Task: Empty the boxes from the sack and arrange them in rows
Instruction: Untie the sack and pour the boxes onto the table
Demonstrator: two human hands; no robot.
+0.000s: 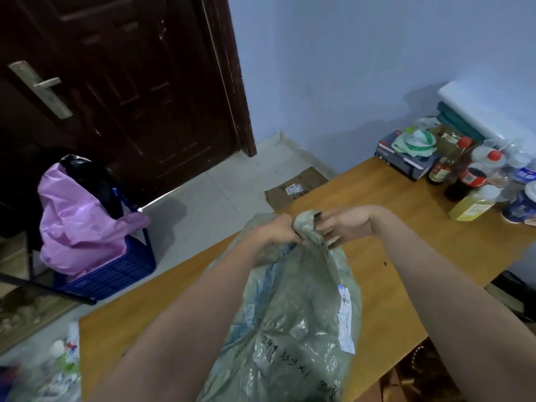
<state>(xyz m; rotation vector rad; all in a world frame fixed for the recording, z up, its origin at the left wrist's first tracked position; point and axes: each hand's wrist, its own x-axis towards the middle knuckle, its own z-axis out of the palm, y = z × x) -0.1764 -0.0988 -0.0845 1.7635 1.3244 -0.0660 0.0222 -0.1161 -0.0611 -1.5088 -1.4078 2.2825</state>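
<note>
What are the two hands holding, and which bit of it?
Both hands hold the grey-green plastic sack by its bunched-up top. The left hand grips one side of the neck; the right hand has its fingers on the other.

A grey-green plastic sack (293,314) lies on a wooden table (406,227), its gathered neck pointing away from the person. The left hand (275,227) grips the bunched neck in a closed fist; the right hand (345,221) pinches the same knot from the other side with its fingers. A white label (345,317) and black handwriting show on the sack. Bottles (467,175) crowd the table's far right corner. On the floor to the left stands a blue crate (116,271) holding a pink bag (78,221), near a dark door (121,76)
</note>
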